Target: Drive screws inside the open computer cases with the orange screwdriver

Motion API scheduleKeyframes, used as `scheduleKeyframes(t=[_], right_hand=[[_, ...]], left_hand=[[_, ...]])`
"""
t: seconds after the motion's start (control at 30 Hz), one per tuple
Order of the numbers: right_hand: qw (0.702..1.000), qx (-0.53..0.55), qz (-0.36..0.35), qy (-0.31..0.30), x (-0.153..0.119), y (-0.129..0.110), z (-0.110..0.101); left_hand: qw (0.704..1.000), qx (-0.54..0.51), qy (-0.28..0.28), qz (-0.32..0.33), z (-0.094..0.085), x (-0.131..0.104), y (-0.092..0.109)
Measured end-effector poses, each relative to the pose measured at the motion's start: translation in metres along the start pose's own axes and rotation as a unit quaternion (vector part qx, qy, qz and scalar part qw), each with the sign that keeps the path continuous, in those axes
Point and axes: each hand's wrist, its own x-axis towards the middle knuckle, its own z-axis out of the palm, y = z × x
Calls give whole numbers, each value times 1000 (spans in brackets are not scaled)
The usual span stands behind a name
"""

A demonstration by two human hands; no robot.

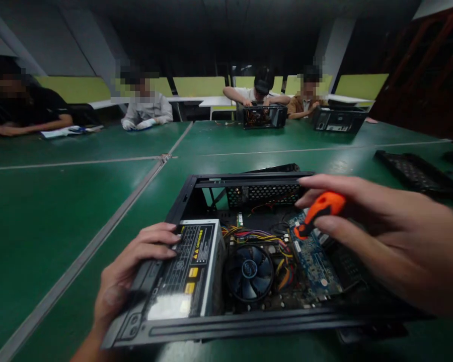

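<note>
An open black computer case (pixel 249 322) lies on its side in front of me. My left hand (pixel 136 261) rests on its left edge, fingers over the rim beside the labelled power supply (pixel 196 266), thumb lower down on the outside. In my right hand (pixel 377 231) an orange and black screwdriver (pixel 326 206) is held between thumb and fingers, above a blue circuit board (pixel 313 261) at the right of the case. Its tip is hard to make out. Between power supply and board sit a black cooling fan (pixel 249 270) and bundled coloured cables (pixel 264 236).
A green table (pixel 98 201) with pale seams carries everything. Beyond it sit several people, two with computer cases (pixel 264 116) (pixel 340 119). A black panel (pixel 419 173) lies at the right, papers (pixel 60 132) at the far left.
</note>
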Motion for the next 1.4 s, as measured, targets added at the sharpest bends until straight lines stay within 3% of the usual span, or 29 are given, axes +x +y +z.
scheduleKeyframes(t=[0.13, 0.27, 0.47, 0.73, 0.87, 1.03, 1.27, 1.4], right_hand=[[998, -4, -20, -58, 42, -15, 32], [996, 8, -1, -86, 41, -6, 42], [994, 17, 11, -105, 41, -5, 50], [993, 18, 4, -115, 41, -5, 51], [993, 14, -2, -117, 42, -4, 54], [997, -11, -31, -74, 51, -3, 53], [983, -25, -87, -158, 57, -13, 42], [983, -26, -86, -161, 55, -12, 45]], left_hand=[[999, -24, 17, 18, 4, -2, -6], [1000, -20, -12, 16, -2, -10, -16], [1000, -8, 0, -18, -3, -16, -18], [994, -17, 38, -100, 4, -17, -9], [996, -4, 18, -89, 1, -18, -10], [997, -9, 1, -75, -2, -18, -11], [997, -28, 24, -71, 3, -16, -9], [996, -33, 31, -77, 3, -15, -9]])
